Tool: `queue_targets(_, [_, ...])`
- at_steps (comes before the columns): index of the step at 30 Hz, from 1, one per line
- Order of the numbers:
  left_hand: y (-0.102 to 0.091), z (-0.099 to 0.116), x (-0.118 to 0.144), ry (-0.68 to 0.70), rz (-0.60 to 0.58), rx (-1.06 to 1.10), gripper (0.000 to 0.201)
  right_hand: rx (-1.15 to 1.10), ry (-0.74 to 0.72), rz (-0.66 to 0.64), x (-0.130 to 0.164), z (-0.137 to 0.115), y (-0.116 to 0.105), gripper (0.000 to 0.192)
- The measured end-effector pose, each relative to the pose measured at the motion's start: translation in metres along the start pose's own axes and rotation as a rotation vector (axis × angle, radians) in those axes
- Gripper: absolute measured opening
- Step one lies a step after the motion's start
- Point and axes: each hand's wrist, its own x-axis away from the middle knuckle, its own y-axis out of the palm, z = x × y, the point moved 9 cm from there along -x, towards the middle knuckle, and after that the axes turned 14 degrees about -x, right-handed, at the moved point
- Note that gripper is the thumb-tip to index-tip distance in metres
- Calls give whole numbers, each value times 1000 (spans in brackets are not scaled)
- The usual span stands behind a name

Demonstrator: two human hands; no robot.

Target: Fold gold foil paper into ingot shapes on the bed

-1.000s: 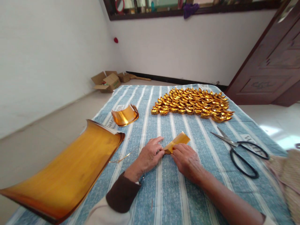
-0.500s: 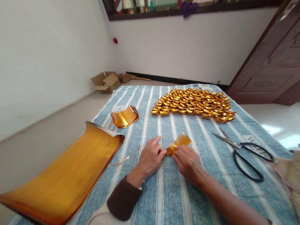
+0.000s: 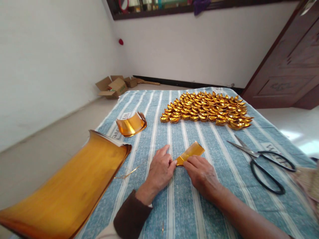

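A small strip of gold foil paper (image 3: pixel 191 151) lies on the blue striped cloth (image 3: pixel 179 205), partly folded at its near end. My left hand (image 3: pixel 160 171) pinches that folded end from the left. From the right, my right hand (image 3: pixel 201 174) presses the same end with its fingertips. The strip's far end sticks up free. Beyond the hands, several folded gold paper ingots (image 3: pixel 206 110) lie in packed rows.
A large curled sheet of gold paper (image 3: pixel 62 189) lies at the left edge, with a smaller curled stack of gold strips (image 3: pixel 131 124) behind it. Black scissors (image 3: pixel 264 161) lie at the right. Woven tan material (image 3: pixel 307 181) sits at the far right. Cardboard boxes (image 3: pixel 113 86) stand on the floor.
Both hands have stayed on the gold strip, working its near end; the fold has tightened slightly. The camera has tilted a little.
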Motion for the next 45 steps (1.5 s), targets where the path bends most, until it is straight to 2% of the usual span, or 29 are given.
queue_targets(33, [-1, 2, 0, 30, 47, -35, 19, 38, 20, -55, -1, -1, 3, 21])
queue_targets(45, [1, 2, -1, 15, 25, -45, 20, 53, 21, -52, -1, -1, 3, 20])
